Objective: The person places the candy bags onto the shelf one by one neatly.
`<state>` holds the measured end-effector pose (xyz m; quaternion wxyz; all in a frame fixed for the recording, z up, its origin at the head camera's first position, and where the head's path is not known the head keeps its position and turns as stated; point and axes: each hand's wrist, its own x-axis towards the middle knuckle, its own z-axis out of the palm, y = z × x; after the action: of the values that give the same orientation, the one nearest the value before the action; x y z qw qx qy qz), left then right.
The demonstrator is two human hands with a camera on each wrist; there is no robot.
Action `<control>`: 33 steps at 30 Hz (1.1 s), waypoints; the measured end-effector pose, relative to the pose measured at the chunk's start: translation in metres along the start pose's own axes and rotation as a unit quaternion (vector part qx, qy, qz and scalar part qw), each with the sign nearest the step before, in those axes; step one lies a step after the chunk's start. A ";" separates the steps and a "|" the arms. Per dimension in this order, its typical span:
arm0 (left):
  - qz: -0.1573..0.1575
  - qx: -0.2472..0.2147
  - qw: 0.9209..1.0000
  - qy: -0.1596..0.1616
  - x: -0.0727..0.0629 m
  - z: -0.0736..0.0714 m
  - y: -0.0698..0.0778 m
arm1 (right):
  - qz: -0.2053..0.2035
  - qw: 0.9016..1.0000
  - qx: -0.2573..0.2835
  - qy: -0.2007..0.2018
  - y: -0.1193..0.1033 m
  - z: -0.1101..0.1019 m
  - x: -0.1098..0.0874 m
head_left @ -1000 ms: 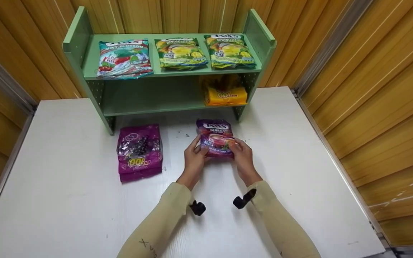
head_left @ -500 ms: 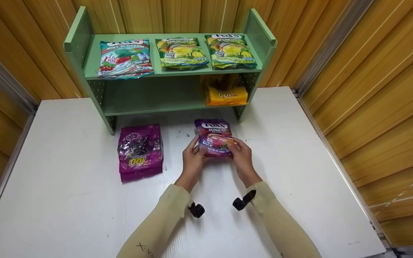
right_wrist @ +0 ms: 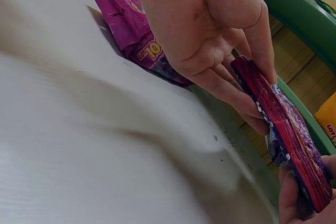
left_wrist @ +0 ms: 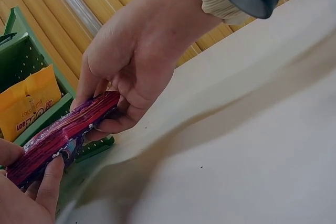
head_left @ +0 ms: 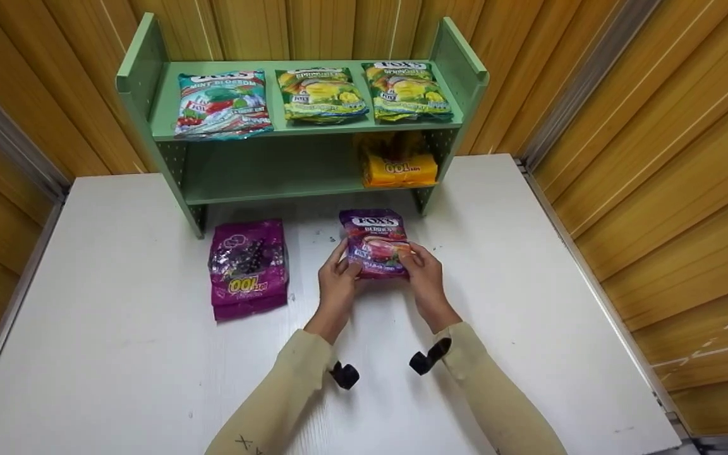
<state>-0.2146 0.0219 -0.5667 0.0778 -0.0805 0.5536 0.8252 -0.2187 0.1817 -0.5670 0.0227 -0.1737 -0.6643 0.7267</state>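
Observation:
A purple FOX'S Berries candy bag is held between both hands, label up, in front of the shelf. My left hand grips its left side and my right hand its right side, thumbs on top and fingers beneath. In the left wrist view the bag is seen edge-on, raised above the table, with the right hand at its far end. The right wrist view shows the left hand pinching the other end. A magenta candy bag lies on the table to the left.
Behind the hands stands a green two-tier shelf. Its top carries a teal mint candy bag and two green-yellow candy bags. A yellow-orange bag sits at the right of the lower tier. Wood-panelled walls border the white table.
The purple candy bag and both hands have shifted slightly to the left in the head view. The grip of both hands on it looks the same. The other bags stay in place.

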 end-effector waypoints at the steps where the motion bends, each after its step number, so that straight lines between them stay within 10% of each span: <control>1: 0.000 0.003 1.000 0.002 -0.001 0.000 0.001 | 0.001 1.000 -0.001 -0.001 0.000 0.000 -0.001; 33: 0.015 -0.004 1.000 0.014 -0.017 -0.006 0.013 | -0.015 1.000 0.004 -0.025 -0.011 0.008 -0.017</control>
<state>-0.2010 0.0109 -0.5530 0.0570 -0.0839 0.5528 0.8271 -0.2071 0.1709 -0.5516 0.0176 -0.1455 -0.6645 0.7328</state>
